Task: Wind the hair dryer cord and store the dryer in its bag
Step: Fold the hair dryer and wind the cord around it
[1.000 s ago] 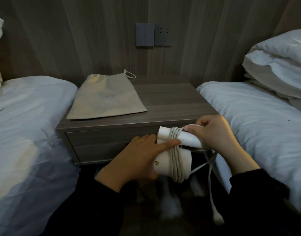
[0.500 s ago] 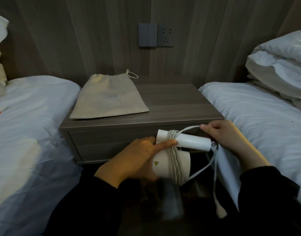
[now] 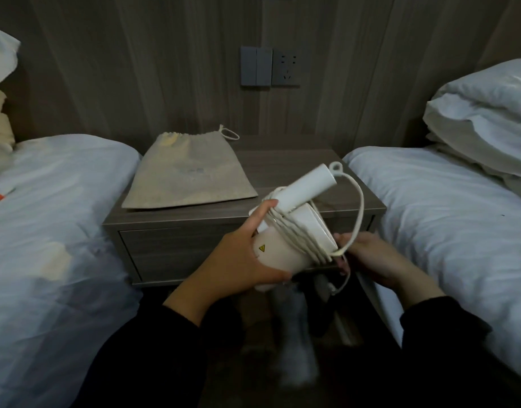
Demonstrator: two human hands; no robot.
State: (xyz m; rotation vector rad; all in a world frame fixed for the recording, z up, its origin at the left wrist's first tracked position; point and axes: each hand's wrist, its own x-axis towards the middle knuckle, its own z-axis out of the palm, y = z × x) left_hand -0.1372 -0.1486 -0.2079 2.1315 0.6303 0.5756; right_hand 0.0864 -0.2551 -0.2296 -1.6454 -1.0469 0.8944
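A white hair dryer (image 3: 294,231) is held in front of the nightstand, its folded handle pointing up and to the right. My left hand (image 3: 241,257) grips its barrel beside a yellow warning sticker. Several turns of the white cord (image 3: 359,207) wrap the body, and one loose loop arcs off the handle's end down to my right hand (image 3: 368,257), which holds the cord under the dryer. The plug end hangs below, partly hidden. A beige drawstring bag (image 3: 188,172) lies flat on the nightstand, apart from both hands.
The wooden nightstand (image 3: 297,160) with a drawer stands between two beds with white bedding, left bed (image 3: 53,207) and right bed (image 3: 447,207). Pillows (image 3: 483,119) are stacked at the right. A switch and socket (image 3: 269,66) sit on the wall panel above.
The dryer has tilted so its handle points up to the right. My right hand has dropped from the handle to below the dryer, drawing the cord down. The plug hangs higher.
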